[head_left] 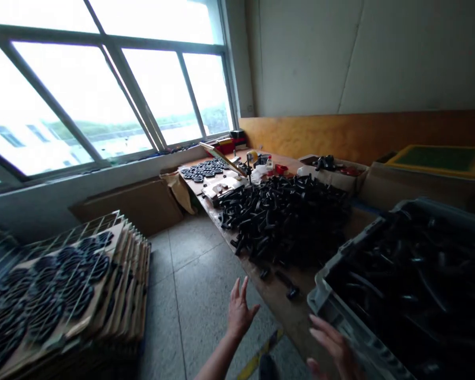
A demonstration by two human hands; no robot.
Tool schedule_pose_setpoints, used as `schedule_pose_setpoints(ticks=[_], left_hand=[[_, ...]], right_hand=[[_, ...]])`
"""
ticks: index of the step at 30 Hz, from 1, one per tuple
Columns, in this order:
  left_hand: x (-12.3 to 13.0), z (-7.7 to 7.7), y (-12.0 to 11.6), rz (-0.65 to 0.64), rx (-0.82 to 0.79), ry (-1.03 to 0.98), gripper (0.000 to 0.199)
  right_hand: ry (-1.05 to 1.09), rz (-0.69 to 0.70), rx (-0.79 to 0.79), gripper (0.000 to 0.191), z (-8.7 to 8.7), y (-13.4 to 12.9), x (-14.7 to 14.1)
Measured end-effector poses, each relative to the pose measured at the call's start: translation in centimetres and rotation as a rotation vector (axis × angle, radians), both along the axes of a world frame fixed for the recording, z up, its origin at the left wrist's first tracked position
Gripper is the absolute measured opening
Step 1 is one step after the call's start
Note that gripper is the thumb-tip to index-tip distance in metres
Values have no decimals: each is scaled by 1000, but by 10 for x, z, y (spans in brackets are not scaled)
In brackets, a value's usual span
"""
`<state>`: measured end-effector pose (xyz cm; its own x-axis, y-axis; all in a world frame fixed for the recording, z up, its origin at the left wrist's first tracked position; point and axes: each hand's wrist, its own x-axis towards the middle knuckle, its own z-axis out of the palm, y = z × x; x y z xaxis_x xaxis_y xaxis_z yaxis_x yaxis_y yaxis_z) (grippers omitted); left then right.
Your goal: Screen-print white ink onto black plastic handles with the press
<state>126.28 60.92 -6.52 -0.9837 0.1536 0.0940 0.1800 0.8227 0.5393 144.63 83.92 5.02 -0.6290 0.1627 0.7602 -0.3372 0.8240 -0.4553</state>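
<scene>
My left hand hangs in the air beside the table's near edge, fingers spread and holding nothing. Low in the view, my right hand is in front of the grey plastic crate; its fingers are stretched out with nothing in them, and whether it touches the crate I cannot tell. A large heap of black plastic parts covers much of the wooden table. One loose black part lies apart from the heap, close to the crate's corner. More dark parts fill the crate.
Stacked cardboard sheets carrying black looped parts stand at left, with wire racks. Further along the table are a hinged frame, more looped parts and a cardboard box. A yellow-framed green screen lies at right.
</scene>
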Motion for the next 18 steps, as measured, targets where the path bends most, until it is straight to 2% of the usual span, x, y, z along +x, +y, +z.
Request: schedule_pose_setpoints(ticks=[2,5,8,13,15,18], left_hand=[[-48,2,-13,-48,-68,98,86],[-116,17,-21,-150,-153,262,89],[-180,41,-8,-265,-210,388,92],[-282,78,45,-546,-241,528,94],[-321,87,65,-701,-221,556,94],[-373,97,86,-1018,-189,554,84]], right_hand=[[-56,-26,27,41,-14,-38,-64],[-172,-116,17,51,-26,-61,-144],[-221,-219,23,60,-28,-57,-204],[-280,-429,150,78,-21,-31,-295],[-310,-477,204,83,-21,-22,-332],[-362,-515,238,90,-21,-13,-381]])
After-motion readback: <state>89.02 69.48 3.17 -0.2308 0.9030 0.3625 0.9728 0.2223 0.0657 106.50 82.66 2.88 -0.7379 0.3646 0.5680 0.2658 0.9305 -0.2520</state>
